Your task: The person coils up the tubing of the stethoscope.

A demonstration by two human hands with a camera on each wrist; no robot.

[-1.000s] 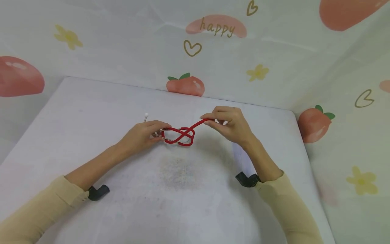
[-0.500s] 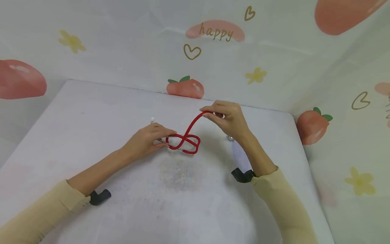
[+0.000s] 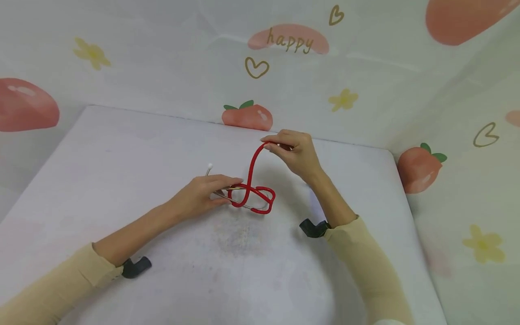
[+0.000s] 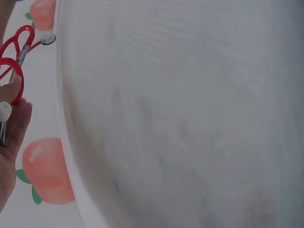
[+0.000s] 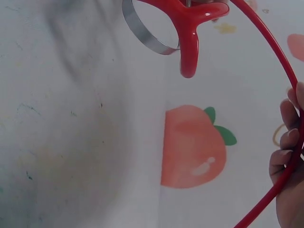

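Observation:
A stethoscope with red tubing (image 3: pixel 250 167) is held between both hands over the table. The left hand (image 3: pixel 205 192) grips its folded part, where metal ear tubes and red loops (image 3: pixel 273 198) cross. One white eartip (image 3: pixel 210 166) pokes out behind that hand; in the left wrist view a white eartip (image 4: pixel 5 112) shows beside the thumb. Higher and further right, the right hand (image 3: pixel 296 153) pinches the tubing, which curves down to the loops. The right wrist view shows the red Y-shaped joint (image 5: pixel 189 38) and a flat metal spring (image 5: pixel 142 33). A round chestpiece (image 4: pixel 48 39) appears in the left wrist view.
The white table (image 3: pixel 170 280) has a stained patch (image 3: pixel 237 237) in front of the hands. A printed cloth (image 3: pixel 162 58) with peaches and flowers rises behind its back edge and along the right side. Black wrist mounts (image 3: pixel 136 267) sit at both cuffs.
The right hand has moved up and left, so the tubing now rises steeply from the loops. The left hand has shifted right and slightly nearer with the folded part.

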